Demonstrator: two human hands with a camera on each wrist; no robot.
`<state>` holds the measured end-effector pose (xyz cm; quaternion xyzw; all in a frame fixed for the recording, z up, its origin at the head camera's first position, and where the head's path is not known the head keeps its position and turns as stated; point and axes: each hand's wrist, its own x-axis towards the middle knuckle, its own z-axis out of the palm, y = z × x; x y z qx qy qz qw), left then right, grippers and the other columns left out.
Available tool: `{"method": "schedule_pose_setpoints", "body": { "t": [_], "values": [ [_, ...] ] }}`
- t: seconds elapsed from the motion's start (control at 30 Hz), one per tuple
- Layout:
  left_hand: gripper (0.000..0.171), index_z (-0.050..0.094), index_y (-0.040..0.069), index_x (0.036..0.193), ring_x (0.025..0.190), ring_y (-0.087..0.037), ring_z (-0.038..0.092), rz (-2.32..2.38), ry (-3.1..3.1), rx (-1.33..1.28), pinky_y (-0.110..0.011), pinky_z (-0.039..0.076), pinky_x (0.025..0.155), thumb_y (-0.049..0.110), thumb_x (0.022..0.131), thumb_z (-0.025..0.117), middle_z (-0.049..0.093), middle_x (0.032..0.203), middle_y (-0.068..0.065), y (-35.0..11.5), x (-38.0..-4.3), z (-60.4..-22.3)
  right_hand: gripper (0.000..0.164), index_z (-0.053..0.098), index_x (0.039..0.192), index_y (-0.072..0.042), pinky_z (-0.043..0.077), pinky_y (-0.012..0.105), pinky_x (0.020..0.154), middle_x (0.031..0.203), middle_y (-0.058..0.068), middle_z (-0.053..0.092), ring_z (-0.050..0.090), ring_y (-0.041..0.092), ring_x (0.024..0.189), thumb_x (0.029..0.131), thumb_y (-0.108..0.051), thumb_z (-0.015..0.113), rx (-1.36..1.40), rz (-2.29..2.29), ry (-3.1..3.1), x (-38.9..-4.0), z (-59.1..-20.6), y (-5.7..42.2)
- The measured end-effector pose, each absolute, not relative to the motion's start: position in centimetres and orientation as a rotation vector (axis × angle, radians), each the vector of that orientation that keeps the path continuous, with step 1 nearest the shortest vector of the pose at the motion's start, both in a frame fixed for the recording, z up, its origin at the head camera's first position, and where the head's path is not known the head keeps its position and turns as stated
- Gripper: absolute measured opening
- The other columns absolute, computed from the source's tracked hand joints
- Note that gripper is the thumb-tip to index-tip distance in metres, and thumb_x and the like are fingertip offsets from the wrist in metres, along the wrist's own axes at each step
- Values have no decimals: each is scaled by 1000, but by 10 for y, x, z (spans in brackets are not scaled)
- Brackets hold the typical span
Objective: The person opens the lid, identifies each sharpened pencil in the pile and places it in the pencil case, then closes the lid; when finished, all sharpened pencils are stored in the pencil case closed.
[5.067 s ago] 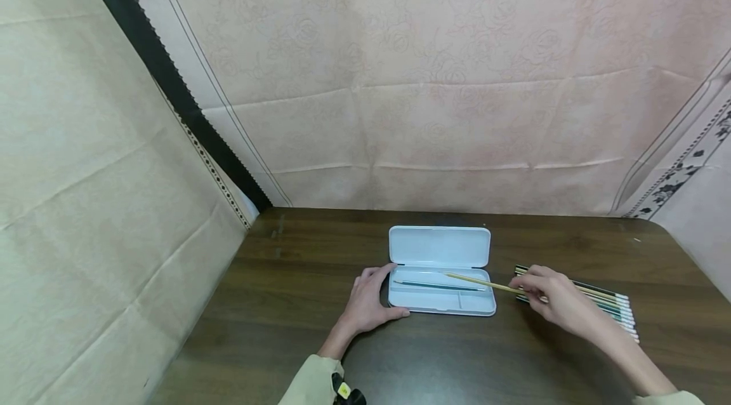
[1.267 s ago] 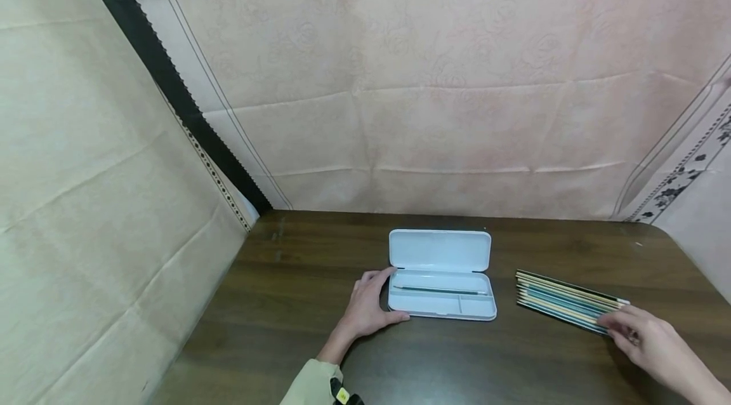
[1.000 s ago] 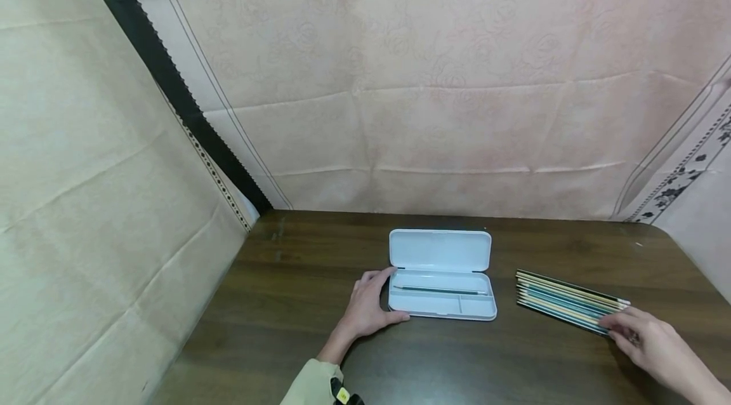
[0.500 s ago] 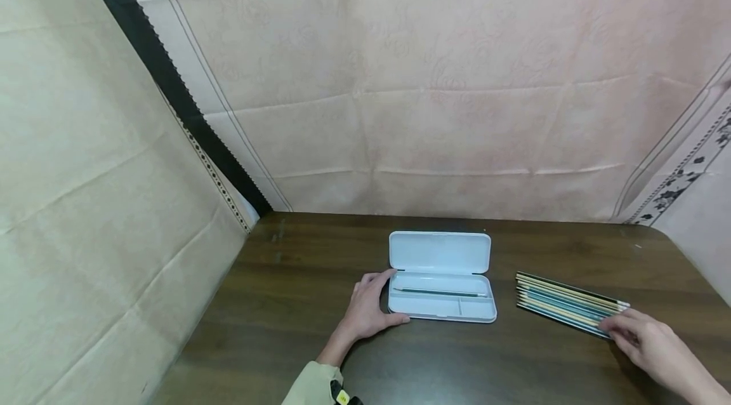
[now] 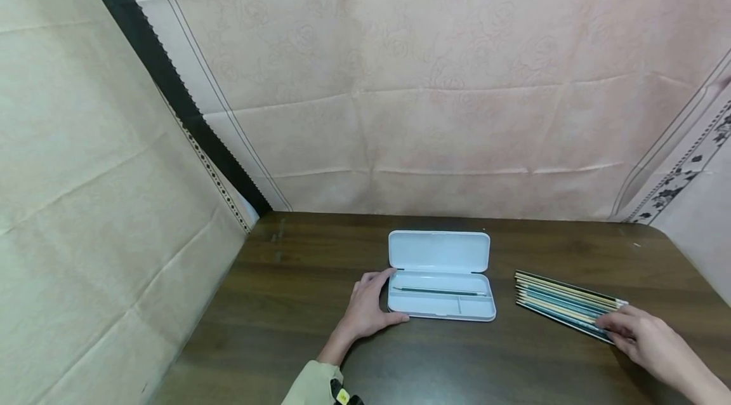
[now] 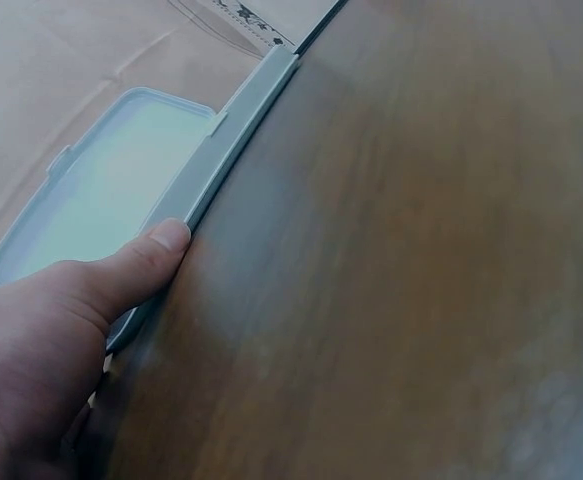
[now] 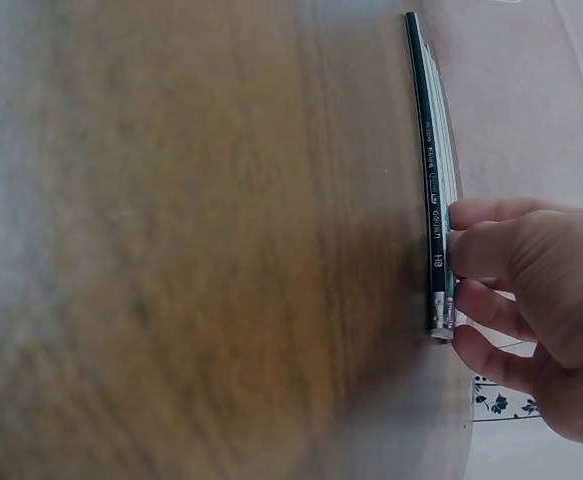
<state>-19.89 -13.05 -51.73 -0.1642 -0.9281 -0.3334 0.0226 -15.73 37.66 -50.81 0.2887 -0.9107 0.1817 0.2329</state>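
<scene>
A light blue pencil case (image 5: 438,251) lies with its lid raised on the table, and one dark green pencil (image 5: 440,292) lies in its long compartment. My left hand (image 5: 365,311) grips the case's left end, thumb at the front edge and fingers toward the hinge. In the left wrist view, the thumb presses the case wall (image 6: 221,140). To the right, several pencils (image 5: 559,297) lie side by side, some dark, some teal, some pale yellow. At their eraser ends, my right hand (image 5: 645,338) pinches with curled fingers. A black HB pencil (image 7: 431,190) lies nearest the right wrist camera.
The brown wooden table (image 5: 297,278) carries the case and pencils. Pale patterned cloth (image 5: 445,75) hangs behind its back edge, and a cream cloth (image 5: 114,202) stands along the left. The case's short compartments are at its front side.
Earlier, my right hand held a yellow pencil over the case; now it is at the pencils' eraser ends. The nearest pencil's end has just swung slightly toward me. My left hand stays put.
</scene>
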Motion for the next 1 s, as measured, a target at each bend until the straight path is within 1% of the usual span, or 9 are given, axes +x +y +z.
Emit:
{"method": "schedule_pose_setpoints", "body": {
  "t": [0.07, 0.2, 0.4, 0.47, 0.77, 0.87, 0.93, 0.97, 1.0],
  "values": [
    [91, 43, 21, 150, 127, -26, 41, -1035, -2877, -507, -51, 37, 97, 54, 75, 84, 52, 142, -4, -130, -199, -517, 53, 72, 85, -15, 38, 13, 57, 82, -14, 59, 53, -5, 68, 44, 16, 87, 796, 493, -2506, -157, -508, 377],
    [92, 43, 21, 150, 127, -26, 41, -1029, -2874, -515, -51, 37, 98, 54, 75, 84, 52, 141, -3, -131, -199, -518, 52, 72, 85, -17, 38, 14, 57, 81, -17, 57, 52, -6, 68, 46, 12, 89, 772, 465, -2520, -155, -508, 377],
    [91, 43, 21, 150, 127, -26, 41, -1027, -2866, -519, -52, 37, 98, 54, 75, 84, 52, 141, -4, -130, -199, -518, 48, 72, 86, -17, 40, 28, 51, 79, -20, 50, 45, -5, 66, 49, 9, 90, 741, 403, -2569, -154, -505, 376],
    [91, 44, 20, 150, 127, -27, 41, -1030, -2864, -520, -52, 37, 98, 53, 76, 84, 52, 141, -4, -130, -199, -518, 47, 72, 86, -16, 39, 30, 50, 78, -20, 48, 43, -4, 66, 50, 9, 90, 736, 390, -2583, -154, -505, 376],
    [91, 44, 20, 150, 127, -26, 42, -1015, -2866, -512, -51, 37, 97, 53, 75, 85, 52, 141, -4, -131, -199, -518, 50, 72, 89, -17, 35, 28, 49, 80, -22, 43, 40, -4, 66, 51, 12, 86, 759, 411, -2571, -154, -506, 373],
    [91, 44, 20, 150, 127, -26, 42, -1020, -2866, -514, -51, 37, 97, 52, 75, 85, 53, 141, -4, -130, -198, -517, 48, 72, 89, -17, 35, 28, 49, 79, -21, 45, 40, -4, 66, 53, 10, 86, 742, 412, -2589, -153, -507, 374],
    [91, 44, 20, 150, 127, -26, 42, -1018, -2865, -514, -51, 37, 97, 52, 75, 85, 53, 141, -4, -130, -198, -517, 44, 72, 90, -18, 36, 28, 49, 79, -19, 47, 41, -4, 67, 57, 8, 85, 743, 410, -2596, -153, -507, 375],
    [91, 44, 21, 150, 127, -26, 42, -1017, -2866, -513, -51, 37, 97, 52, 75, 85, 53, 141, -4, -130, -198, -517, 40, 72, 91, -18, 37, 28, 49, 79, -19, 48, 42, -4, 67, 62, 6, 84, 747, 409, -2595, -153, -508, 375],
    [91, 44, 21, 150, 127, -26, 42, -1016, -2867, -513, -50, 37, 97, 52, 75, 85, 52, 141, -4, -130, -198, -517, 39, 72, 92, -18, 37, 28, 49, 79, -18, 48, 42, -4, 67, 62, 6, 84, 751, 411, -2596, -153, -508, 376]
  ]
}}
